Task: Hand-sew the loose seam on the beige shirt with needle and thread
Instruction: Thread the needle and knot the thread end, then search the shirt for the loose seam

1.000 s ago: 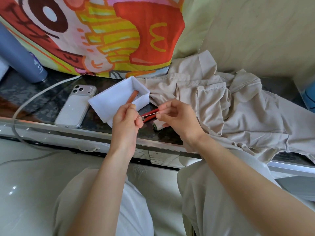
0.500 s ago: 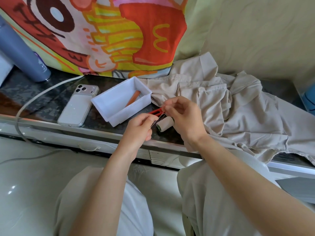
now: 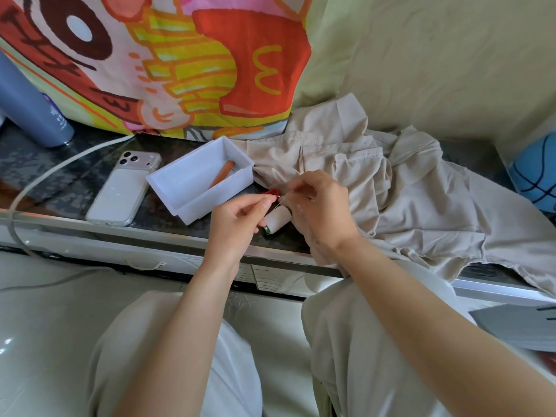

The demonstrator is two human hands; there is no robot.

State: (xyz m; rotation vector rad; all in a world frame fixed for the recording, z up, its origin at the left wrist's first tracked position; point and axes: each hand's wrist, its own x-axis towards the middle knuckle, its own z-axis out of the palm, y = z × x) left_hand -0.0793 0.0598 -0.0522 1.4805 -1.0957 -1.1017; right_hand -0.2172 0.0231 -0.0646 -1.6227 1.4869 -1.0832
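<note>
Left hand (image 3: 237,219) and right hand (image 3: 320,206) pinch thread (image 3: 282,198) taut, probably for threading. Spool (image 3: 278,221) lies beneath, at the bench's (image 3: 45,188) front edge.

A white phone (image 3: 123,188) lies beside a white plastic box (image 3: 210,200) on a dark counter (image 3: 36,164), a blue bottle (image 3: 27,106) standing behind.

Dark marbled ledge (image 3: 39,164) runs left to right, its front edged with a bright metal strip (image 3: 120,236). Behind the ledge's left and middle, a cartoon-print cloth (image 3: 180,64) hangs down to it. Behind its right half, a pale yellow-green backdrop (image 3: 436,55) with faint wavy texture; wall or curtain, unclear. Below the ledge, glossy pale floor (image 3: 45,326) with small glints. Light soft, even.
</note>
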